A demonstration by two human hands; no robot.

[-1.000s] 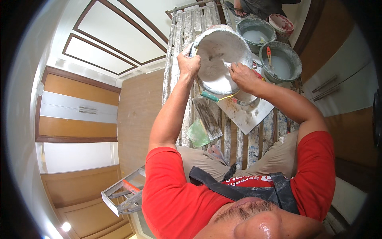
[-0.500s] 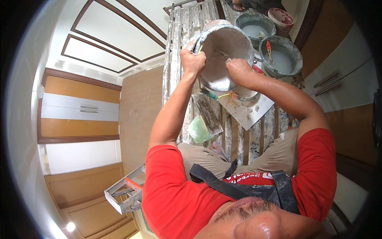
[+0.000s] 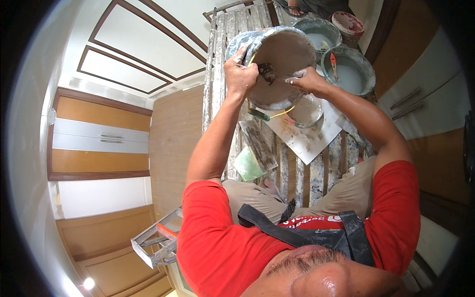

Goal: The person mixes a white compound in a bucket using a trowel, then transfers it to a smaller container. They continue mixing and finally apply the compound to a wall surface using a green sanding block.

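Note:
My left hand (image 3: pixel 241 74) is closed on the left rim of a plaster-crusted bucket (image 3: pixel 284 96), tilted so its mouth faces me. Greyish-white residue coats the inside, with a dark patch beside my left thumb. A wire handle with a green grip (image 3: pixel 259 115) hangs below the rim. My right hand (image 3: pixel 308 80) reaches over the right side of the mouth, its whitened fingers apart and nothing visible in them. Under the bucket, a smaller round tub (image 3: pixel 306 113) with pale paste stands on a stained white board (image 3: pixel 309 143).
Two dark buckets of cloudy liquid stand at the back right; a red-handled paintbrush (image 3: pixel 333 64) leans in the nearer bucket (image 3: pixel 363 74). Behind is a red-stained pail (image 3: pixel 348 24). A person's foot (image 3: pixel 296 10) shows beyond. A green pad (image 3: pixel 249 163) lies on the slatted platform (image 3: pixel 217 94); a stepladder (image 3: pixel 158 242) stands lower left.
My right hand has shifted slightly right, its fingers going from bunched to spread. The dark patch in the bucket shows more plainly, and more of the small tub is visible.

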